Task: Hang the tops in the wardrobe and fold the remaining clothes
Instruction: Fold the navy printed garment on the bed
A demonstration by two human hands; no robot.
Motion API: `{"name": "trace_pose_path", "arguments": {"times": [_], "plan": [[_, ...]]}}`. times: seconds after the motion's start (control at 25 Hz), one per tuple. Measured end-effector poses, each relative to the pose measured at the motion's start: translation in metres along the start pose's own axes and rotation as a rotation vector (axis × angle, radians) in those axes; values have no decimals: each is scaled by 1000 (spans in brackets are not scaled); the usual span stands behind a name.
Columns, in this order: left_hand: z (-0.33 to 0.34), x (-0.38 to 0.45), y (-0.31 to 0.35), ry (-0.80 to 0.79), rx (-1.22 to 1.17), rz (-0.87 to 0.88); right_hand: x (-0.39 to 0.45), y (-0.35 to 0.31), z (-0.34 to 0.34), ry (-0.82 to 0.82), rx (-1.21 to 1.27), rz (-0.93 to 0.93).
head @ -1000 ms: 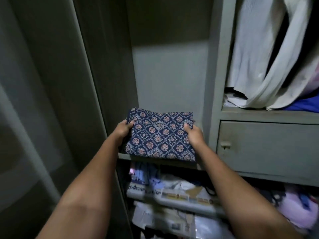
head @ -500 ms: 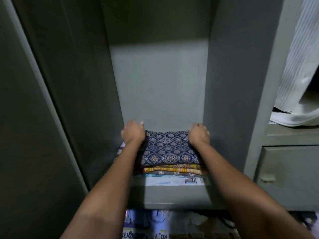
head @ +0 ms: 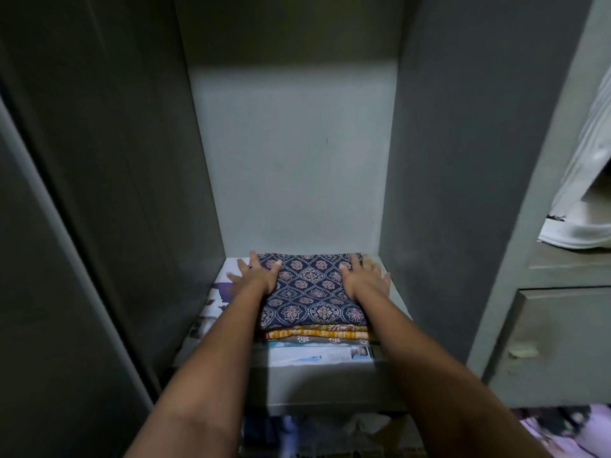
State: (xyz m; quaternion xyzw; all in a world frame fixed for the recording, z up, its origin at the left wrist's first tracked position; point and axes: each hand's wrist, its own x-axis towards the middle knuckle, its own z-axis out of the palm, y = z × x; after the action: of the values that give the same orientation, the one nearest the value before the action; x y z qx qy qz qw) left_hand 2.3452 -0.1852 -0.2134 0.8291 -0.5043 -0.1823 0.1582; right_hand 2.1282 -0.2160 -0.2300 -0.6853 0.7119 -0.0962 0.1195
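Observation:
A folded navy cloth with an orange floral print (head: pixel 310 289) lies on top of a small stack of folded clothes (head: pixel 317 335) on a wardrobe shelf (head: pixel 324 385). My left hand (head: pixel 258 274) lies flat with spread fingers on the cloth's left edge. My right hand (head: pixel 362 276) lies flat with spread fingers on its right edge. Neither hand grips anything.
Newspaper (head: pixel 215 299) lines the shelf under the stack. Grey wardrobe walls (head: pixel 439 193) close in both sides. A closed drawer (head: pixel 555 345) sits to the right, with white garments (head: pixel 588 200) above it. More clothes (head: pixel 330 428) fill the shelf below.
The navy cloth went from being held at the shelf edge to lying on the stack. Both hands, curled on its sides before, have let go and now lie flat on it.

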Motion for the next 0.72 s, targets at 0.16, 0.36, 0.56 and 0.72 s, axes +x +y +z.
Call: {"name": "trace_pose_path", "arguments": {"times": [0.16,0.36,0.56,0.72], "plan": [[-25,-11,-2,224,-261,72,-10,15,-23,-15,196,200],[-60,-86,18,228,-862,268,-61,6,-76,66,724,-73],[-50,-197,6,169,-1000,296,-167,36,-86,-10,959,-129],[-24,-292,-15,77,-1081,245,-263,79,-77,26,1010,-155]]}}
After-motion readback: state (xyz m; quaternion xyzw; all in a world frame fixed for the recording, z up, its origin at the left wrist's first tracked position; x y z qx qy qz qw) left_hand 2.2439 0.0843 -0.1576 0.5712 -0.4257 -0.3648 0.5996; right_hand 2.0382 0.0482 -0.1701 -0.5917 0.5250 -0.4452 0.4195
